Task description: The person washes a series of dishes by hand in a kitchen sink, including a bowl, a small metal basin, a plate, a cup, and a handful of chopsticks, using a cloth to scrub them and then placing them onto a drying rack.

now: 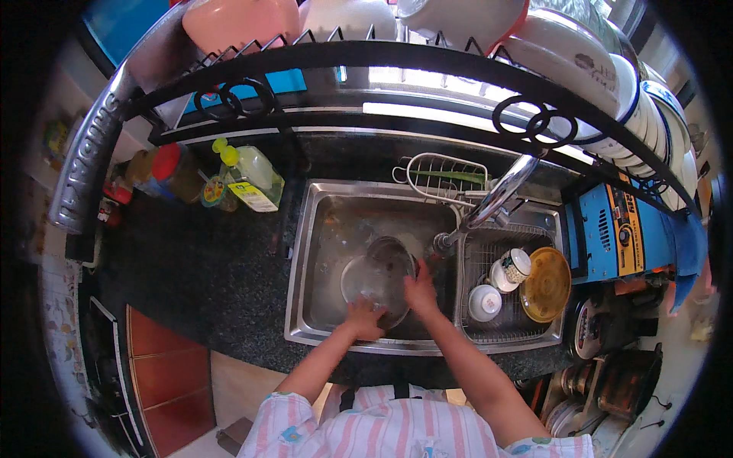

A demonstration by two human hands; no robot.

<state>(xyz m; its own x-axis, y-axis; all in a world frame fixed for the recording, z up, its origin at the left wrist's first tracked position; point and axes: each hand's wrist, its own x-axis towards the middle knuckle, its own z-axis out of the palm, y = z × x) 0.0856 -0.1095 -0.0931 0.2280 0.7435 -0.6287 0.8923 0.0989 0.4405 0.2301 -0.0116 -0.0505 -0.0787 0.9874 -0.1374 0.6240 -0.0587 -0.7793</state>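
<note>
A round metal bowl [375, 280] is in the left basin of a stainless steel sink [329, 246], its inside facing up. My right hand [421, 289] grips the bowl's right rim, with the fingers partly hidden. My left hand [365, 319] is on its near-left rim, fingers over the edge and slightly blurred. Just right of the bowl, the spout end of a chrome faucet [444, 241] reaches over the divider between the basins.
A wire basket [467, 286] in the right basin holds small bowls [485, 302] and an amber plate [546, 284]. Pump bottle [257, 177] and jars [174, 172] stand on the dark counter [223, 269]. A loaded black dish rack [389, 54] spans overhead. A blue sealing machine [610, 229] stands right.
</note>
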